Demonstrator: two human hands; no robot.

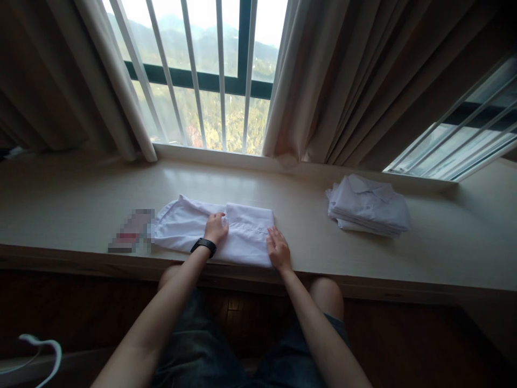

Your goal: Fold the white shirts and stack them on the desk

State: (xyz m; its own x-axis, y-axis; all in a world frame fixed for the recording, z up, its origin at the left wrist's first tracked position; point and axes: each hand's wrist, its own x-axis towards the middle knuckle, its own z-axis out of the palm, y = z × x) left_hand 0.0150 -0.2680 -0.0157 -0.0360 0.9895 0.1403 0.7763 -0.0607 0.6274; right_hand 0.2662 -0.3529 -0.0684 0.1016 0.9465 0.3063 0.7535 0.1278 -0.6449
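A partly folded white shirt [181, 221] lies lengthwise on the pale ledge, its right part doubled over with a seam line across it. My left hand [217, 229], with a black watch on the wrist, rests on the middle of the shirt. Its fingers are curled in at the edge of the folded-over layer and seem to pinch the cloth there. At the shirt's right end lies my right hand [278, 249], fingers stretched out along the folded edge and touching the fabric. Part of the cloth under both hands is hidden.
A stack of folded white shirts [367, 207] sits to the right on the ledge [307, 226]. Left of the shirt is a pixelated, flat item [133, 231]. Behind stand a barred window [202, 81] and curtains [323, 81]. A white curved object [52, 350] is at lower left.
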